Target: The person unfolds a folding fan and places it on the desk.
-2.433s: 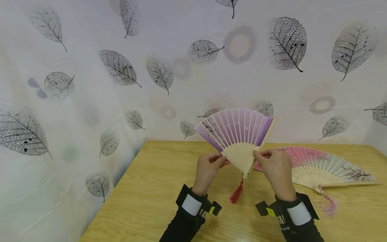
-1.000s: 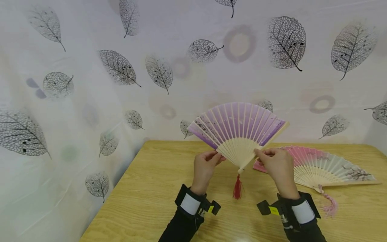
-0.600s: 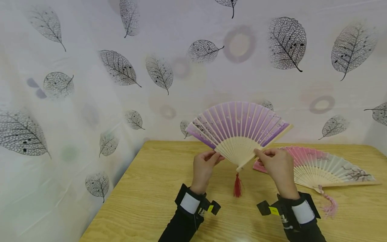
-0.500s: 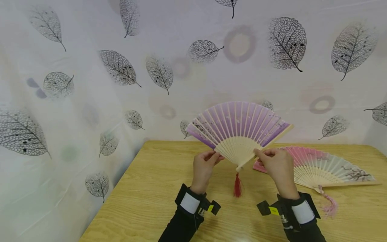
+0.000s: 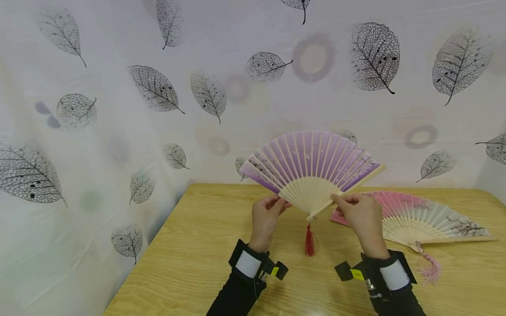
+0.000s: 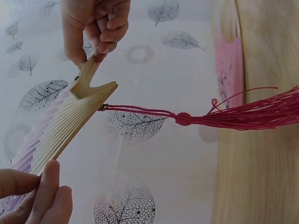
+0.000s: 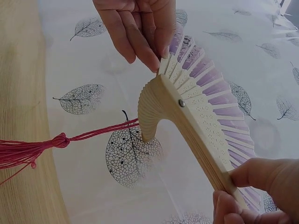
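A purple folding fan (image 5: 312,162) with pale slats is spread wide above the table in the head view. My left hand (image 5: 266,219) pinches its left outer slat between thumb and fingers. On the other side, my right hand (image 5: 361,219) pinches the right guard stick, thumb on the near face. A red tassel (image 5: 310,241) hangs from the fan's pivot end. In the right wrist view a metal rivet (image 7: 181,103) shows on the thick guard stick (image 7: 196,140). The left wrist view shows the fan's slats (image 6: 70,121) edge-on, fingertips of both hands at its two sides.
A second folding fan (image 5: 419,219), pink and pale grey-green, lies spread on the wooden table (image 5: 189,245) at the right, partly behind my right hand. Its pink tassel (image 5: 431,267) trails toward the near edge. A leaf-printed sheet (image 5: 221,145) hangs behind the table.
The purple fan has spread wider, its right guard stick swinging outward and down. Its pivot end and red tassel have shifted left and up. The pink fan has stayed put.
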A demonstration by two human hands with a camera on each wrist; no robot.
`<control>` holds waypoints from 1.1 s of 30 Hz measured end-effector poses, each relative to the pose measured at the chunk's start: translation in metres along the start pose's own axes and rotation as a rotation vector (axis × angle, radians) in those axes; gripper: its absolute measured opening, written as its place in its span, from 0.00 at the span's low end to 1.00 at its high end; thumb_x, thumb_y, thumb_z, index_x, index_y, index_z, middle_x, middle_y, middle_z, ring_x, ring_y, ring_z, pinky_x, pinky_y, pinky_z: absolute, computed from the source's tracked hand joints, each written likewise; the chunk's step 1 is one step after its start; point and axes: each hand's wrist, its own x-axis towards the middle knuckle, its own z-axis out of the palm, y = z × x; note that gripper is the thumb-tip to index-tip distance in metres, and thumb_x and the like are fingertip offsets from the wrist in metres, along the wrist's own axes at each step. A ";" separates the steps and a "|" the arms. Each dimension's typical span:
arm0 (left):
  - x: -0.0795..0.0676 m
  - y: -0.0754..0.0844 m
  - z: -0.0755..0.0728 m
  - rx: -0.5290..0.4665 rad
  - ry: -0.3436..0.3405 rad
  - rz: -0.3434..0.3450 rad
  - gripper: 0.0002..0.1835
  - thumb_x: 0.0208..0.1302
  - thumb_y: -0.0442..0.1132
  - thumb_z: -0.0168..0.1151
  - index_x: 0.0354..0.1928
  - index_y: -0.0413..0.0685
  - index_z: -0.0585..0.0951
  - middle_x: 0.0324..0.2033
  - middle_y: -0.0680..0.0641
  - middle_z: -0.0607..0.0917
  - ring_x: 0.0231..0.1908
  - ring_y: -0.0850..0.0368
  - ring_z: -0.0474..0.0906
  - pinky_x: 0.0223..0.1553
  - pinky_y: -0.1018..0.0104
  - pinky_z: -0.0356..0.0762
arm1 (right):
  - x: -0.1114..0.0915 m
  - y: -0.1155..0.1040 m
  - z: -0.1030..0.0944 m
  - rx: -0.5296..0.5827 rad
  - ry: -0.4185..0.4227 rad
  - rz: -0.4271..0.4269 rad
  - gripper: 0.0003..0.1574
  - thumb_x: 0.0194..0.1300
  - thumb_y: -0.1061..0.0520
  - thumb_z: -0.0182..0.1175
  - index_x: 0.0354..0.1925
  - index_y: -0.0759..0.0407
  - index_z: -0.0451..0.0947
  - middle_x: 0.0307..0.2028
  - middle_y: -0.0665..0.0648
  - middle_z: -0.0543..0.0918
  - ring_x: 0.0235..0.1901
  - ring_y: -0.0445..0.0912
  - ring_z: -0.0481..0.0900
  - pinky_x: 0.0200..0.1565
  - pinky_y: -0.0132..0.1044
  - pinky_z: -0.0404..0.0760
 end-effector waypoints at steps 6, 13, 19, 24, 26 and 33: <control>0.000 0.000 0.000 -0.012 0.005 -0.001 0.12 0.57 0.35 0.57 0.39 0.32 0.79 0.35 0.36 0.83 0.34 0.52 0.81 0.44 0.62 0.79 | 0.000 0.000 0.001 -0.002 0.006 -0.004 0.29 0.54 0.37 0.57 0.23 0.62 0.82 0.18 0.59 0.83 0.16 0.41 0.73 0.17 0.35 0.65; 0.000 0.001 0.000 -0.005 0.016 0.007 0.13 0.57 0.35 0.58 0.39 0.32 0.79 0.35 0.36 0.83 0.34 0.53 0.81 0.44 0.61 0.79 | 0.000 -0.001 0.001 0.013 0.002 0.019 0.30 0.53 0.36 0.56 0.24 0.62 0.82 0.18 0.56 0.83 0.16 0.42 0.74 0.17 0.35 0.67; 0.001 0.002 0.000 -0.041 0.035 0.012 0.13 0.56 0.33 0.58 0.39 0.28 0.78 0.34 0.34 0.83 0.34 0.52 0.81 0.46 0.57 0.78 | 0.000 0.000 0.002 0.023 0.011 0.021 0.31 0.53 0.36 0.56 0.24 0.62 0.82 0.18 0.57 0.83 0.17 0.42 0.75 0.17 0.34 0.66; 0.001 0.003 0.000 -0.050 0.047 0.009 0.13 0.56 0.33 0.58 0.39 0.28 0.78 0.33 0.35 0.83 0.34 0.52 0.80 0.46 0.56 0.77 | -0.001 0.000 0.003 0.033 0.019 0.019 0.30 0.53 0.36 0.57 0.24 0.63 0.82 0.18 0.58 0.83 0.17 0.44 0.76 0.15 0.34 0.64; 0.001 0.004 0.000 -0.048 0.051 0.009 0.13 0.56 0.33 0.58 0.39 0.28 0.78 0.33 0.35 0.83 0.33 0.52 0.80 0.46 0.57 0.77 | -0.001 0.000 0.004 0.037 0.021 0.021 0.30 0.53 0.36 0.57 0.24 0.63 0.82 0.18 0.58 0.83 0.17 0.44 0.76 0.14 0.34 0.64; 0.001 0.002 -0.001 -0.048 0.057 0.027 0.13 0.55 0.35 0.59 0.38 0.29 0.78 0.33 0.36 0.83 0.33 0.52 0.80 0.43 0.62 0.79 | -0.001 0.001 0.005 0.055 0.019 0.022 0.31 0.53 0.36 0.56 0.25 0.63 0.82 0.20 0.61 0.83 0.16 0.40 0.76 0.15 0.33 0.66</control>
